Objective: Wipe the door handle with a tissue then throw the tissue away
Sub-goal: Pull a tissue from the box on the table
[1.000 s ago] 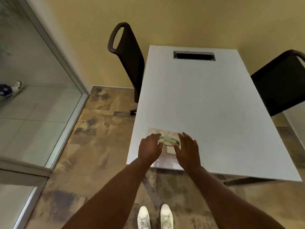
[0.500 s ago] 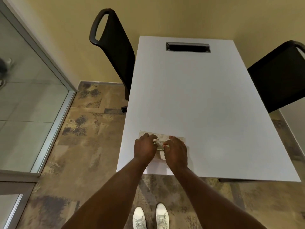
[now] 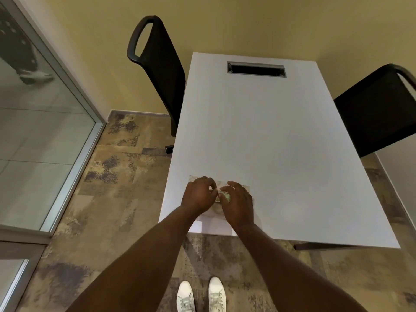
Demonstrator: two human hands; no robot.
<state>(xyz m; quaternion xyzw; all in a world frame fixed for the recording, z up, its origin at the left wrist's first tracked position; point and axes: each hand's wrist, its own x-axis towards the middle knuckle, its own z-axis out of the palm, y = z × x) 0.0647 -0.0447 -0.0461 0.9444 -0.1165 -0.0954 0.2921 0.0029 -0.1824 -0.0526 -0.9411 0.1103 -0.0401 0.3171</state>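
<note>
A flat, pale tissue pack (image 3: 245, 188) lies on the white table (image 3: 281, 154) near its front left corner. Both of my hands are on the pack. My left hand (image 3: 198, 197) covers its left half with curled fingers. My right hand (image 3: 238, 206) covers the right half. The fingertips of both hands meet and pinch at the greenish opening (image 3: 225, 197) in the pack's middle. A small white bit shows between the fingertips. Neither a door handle nor a bin is in view.
A black chair (image 3: 157, 70) stands at the table's left side and another (image 3: 378, 113) at its right. A glass partition with a metal frame (image 3: 74, 122) runs along the left. A cable slot (image 3: 256, 69) sits at the table's far end. My white shoes (image 3: 200, 296) stand on patterned floor.
My hands have drawn together from the pack's sides, and their fingertips now pinch at its opening. The view has shifted slightly.
</note>
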